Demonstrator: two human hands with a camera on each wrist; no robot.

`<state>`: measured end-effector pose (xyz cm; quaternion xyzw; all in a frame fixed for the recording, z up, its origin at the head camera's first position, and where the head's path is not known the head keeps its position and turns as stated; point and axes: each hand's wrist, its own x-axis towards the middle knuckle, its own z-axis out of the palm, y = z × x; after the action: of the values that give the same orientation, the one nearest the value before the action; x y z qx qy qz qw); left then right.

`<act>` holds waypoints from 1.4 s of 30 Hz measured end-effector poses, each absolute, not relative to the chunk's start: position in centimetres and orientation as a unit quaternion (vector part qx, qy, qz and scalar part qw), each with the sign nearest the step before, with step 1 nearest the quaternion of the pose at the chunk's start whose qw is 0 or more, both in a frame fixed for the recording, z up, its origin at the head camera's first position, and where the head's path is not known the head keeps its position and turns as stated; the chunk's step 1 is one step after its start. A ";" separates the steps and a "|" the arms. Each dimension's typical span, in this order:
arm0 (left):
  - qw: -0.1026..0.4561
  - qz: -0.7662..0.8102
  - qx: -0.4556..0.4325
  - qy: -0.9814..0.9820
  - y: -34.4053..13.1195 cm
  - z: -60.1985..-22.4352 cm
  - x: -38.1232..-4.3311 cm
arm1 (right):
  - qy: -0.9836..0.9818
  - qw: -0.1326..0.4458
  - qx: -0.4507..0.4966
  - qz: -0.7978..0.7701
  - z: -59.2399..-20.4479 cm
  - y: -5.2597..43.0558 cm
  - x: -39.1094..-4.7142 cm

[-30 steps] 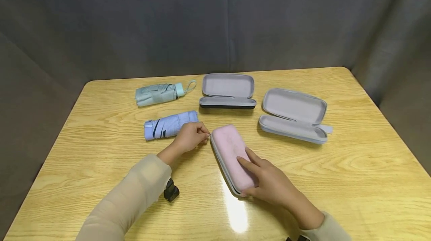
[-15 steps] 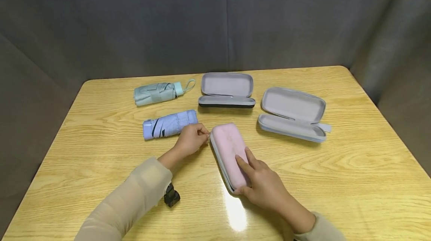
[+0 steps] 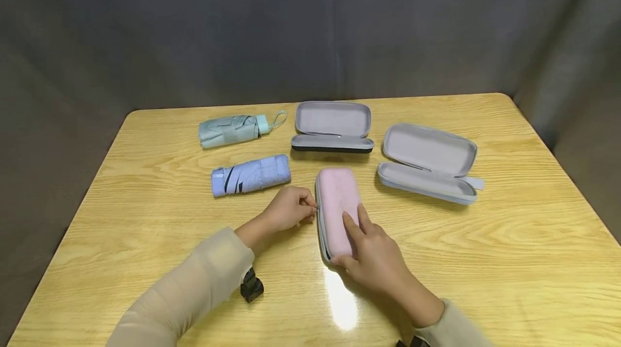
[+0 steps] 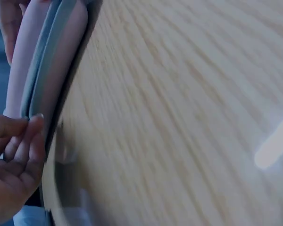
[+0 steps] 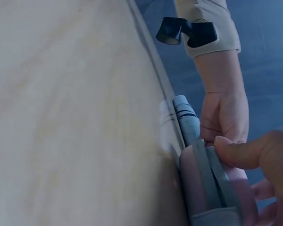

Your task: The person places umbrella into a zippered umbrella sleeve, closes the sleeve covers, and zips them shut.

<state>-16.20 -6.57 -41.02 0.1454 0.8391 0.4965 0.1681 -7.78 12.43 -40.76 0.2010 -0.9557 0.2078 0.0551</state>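
Note:
A pink zip case (image 3: 338, 191) lies closed-lidded on the wooden table, its long axis pointing away from me. My left hand (image 3: 288, 209) pinches a small zipper pull at the case's left side between thumb and forefinger. The grey zipper edge (image 4: 51, 47) runs along that side in the left wrist view. My right hand (image 3: 380, 254) holds the near right part of the case, thumb at the near end and fingers over the top. In the right wrist view the zipper tapes (image 5: 208, 174) stand apart near the right thumb.
A blue folded umbrella (image 3: 257, 175) lies left of the case, with a mint-green one (image 3: 230, 131) behind it. Two open cases with grey linings stand farther back: a black one (image 3: 332, 143) and a light-blue one (image 3: 427, 188). A dark curtain (image 3: 242, 29) hangs behind the table.
My left hand has drawn the zipper pull from the far left corner a short way toward me. The pink case has turned to lie straighter, with my right hand still holding it.

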 end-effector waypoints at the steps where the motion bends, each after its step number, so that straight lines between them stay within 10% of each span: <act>1: 0.167 0.496 0.145 0.840 -6.5 -41.0 -16.2 | -0.956 0.053 0.201 0.208 -40.7 12.5 -7.9; 18: 0.175 0.478 0.146 0.848 -7.7 -40.8 -17.7 | -0.903 -0.016 0.397 0.164 -39.7 16.5 -10.8; 42: 0.199 0.481 0.157 0.839 -9.7 -41.1 -18.2 | -0.801 0.081 0.565 0.183 -41.5 13.7 -14.5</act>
<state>-18.16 -9.74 -41.06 0.1574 0.8389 0.4815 0.1992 -14.48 13.69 -41.54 0.5646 -0.8008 0.1827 0.0813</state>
